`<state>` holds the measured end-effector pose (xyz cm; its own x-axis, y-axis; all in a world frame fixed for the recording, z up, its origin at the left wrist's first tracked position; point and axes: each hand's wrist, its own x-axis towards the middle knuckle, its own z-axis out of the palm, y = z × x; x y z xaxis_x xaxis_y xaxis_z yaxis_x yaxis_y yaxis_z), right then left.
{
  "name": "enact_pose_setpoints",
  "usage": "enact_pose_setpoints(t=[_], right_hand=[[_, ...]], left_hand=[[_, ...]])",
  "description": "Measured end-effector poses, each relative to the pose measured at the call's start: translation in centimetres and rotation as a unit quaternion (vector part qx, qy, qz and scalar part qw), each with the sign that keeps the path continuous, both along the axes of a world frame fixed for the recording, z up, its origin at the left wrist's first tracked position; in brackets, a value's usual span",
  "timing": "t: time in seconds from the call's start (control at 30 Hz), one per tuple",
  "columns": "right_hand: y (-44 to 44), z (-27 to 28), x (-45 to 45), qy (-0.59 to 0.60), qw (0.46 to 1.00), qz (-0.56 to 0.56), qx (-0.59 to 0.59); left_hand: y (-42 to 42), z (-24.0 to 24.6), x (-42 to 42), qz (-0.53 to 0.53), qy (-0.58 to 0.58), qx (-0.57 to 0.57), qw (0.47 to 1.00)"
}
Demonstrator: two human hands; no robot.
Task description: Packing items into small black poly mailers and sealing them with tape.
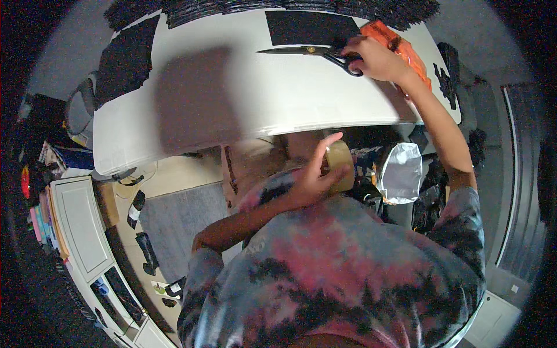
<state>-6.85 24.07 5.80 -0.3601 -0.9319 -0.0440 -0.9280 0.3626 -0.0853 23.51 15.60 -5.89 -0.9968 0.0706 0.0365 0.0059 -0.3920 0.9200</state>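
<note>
My right hand [376, 58] is at the far right part of the white table, with its fingers around the black handles of a pair of tailor's shears [311, 50]. The shears lie along the tabletop, blades pointing left. Just beyond them is a black flat piece [311, 28], apparently fabric. An orange plastic bag [411, 58] lies beside my right wrist and partly behind it. Close to my chest, below the table's front edge, my left hand [315, 174] holds a wide roll of brown packing tape [341, 161]. Part of the roll is hidden by my fingers.
The white table [278, 95] has a curved-looking front edge. Stacked black pieces [243, 6] line its far side, and another black pile [126, 56] lies at left. A silver foil-like bag [402, 174] stands below at right. A white cabinet [82, 226] is at lower left.
</note>
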Motion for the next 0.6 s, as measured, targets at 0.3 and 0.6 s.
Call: enact_pose_setpoints(t=[0.3,0.6], right_hand=[[5.7,5.7,4.3,-0.390,0.901,-0.100,-0.162],[10.9,4.9,10.9,-0.548,0.811,-0.202,-0.038]], left_hand=[[-0.2,0.5,0.0,-0.005,0.021,0.003,1.000],[-0.3,0.9,0.0,-0.031,-0.022,0.067,0.997]])
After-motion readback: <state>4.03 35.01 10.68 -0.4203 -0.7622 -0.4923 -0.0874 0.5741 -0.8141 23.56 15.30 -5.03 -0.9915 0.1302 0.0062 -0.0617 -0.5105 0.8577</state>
